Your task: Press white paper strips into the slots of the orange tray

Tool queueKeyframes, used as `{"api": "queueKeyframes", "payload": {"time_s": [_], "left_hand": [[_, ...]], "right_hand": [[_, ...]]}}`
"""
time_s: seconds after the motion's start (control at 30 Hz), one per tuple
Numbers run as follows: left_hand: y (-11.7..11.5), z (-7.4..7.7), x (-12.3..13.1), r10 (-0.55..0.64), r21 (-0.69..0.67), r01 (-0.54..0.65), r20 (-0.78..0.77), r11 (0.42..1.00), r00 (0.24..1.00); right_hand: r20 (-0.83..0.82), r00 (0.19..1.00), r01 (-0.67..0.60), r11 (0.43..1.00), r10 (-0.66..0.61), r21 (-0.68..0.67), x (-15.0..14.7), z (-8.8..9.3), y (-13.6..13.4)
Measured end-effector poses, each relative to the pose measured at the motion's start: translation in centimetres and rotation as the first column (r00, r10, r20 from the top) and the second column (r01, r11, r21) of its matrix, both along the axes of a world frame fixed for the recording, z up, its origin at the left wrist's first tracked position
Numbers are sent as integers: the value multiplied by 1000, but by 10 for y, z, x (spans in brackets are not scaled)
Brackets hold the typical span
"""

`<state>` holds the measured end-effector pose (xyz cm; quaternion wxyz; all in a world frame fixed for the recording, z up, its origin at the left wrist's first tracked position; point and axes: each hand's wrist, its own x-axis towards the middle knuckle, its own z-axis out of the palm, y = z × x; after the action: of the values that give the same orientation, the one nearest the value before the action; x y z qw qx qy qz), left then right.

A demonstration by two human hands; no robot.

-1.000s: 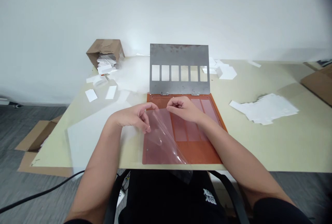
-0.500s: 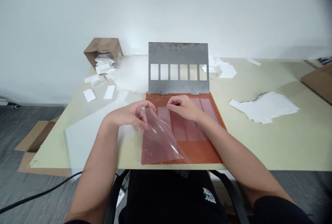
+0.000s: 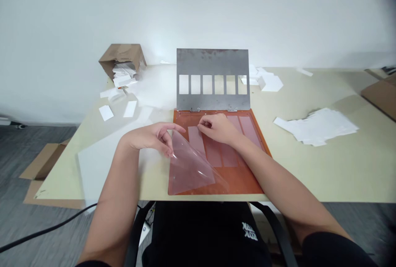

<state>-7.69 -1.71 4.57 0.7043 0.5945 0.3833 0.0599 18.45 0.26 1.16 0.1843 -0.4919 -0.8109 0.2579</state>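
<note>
A clear plastic film is peeled up in a curl over the front left of an orange base board. My left hand holds the film's raised left edge between thumb and fingers. Beneath and beside the film, pale rectangular strips lie in a row on the board. My right hand rests over these strips, its fingers curled together at one strip's upper right corner; whatever they pinch is hidden. Hinged to the board's back edge, a grey metal plate with a row of rectangular windows stands upright.
A cardboard box spills white cards at the back left. Loose white cards and a large translucent sheet lie left of the board. To the right is a spread pile of white cards. Another cardboard box is at the far right.
My left hand has moved slightly left and the film's raised part has sunk lower and flatter. My right hand has stayed nearly in place, shifting slightly left.
</note>
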Motion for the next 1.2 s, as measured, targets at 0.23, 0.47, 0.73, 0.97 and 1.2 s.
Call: {"api": "queueKeyframes", "payload": {"time_s": [0.23,0.47,0.73,0.97,1.2], "left_hand": [[2,-1,-6,-85,-19,87,62,996,994],[4,-5,-8,-154,-17,157,101,987,983],[5,-9,-12,-196,5,199,197,980,961],[5,-10,-15,-221,26,220,193,975,956],[4,-11,-17,-218,48,213,221,976,950]], "right_hand": [[101,995,6,999,-11,49,0,1,1],[179,984,9,996,-25,90,-1,-2,3],[229,972,14,991,-44,132,-2,-9,5],[265,963,13,988,-53,153,-3,-10,5],[291,955,8,986,-57,166,-3,-10,5]]}}
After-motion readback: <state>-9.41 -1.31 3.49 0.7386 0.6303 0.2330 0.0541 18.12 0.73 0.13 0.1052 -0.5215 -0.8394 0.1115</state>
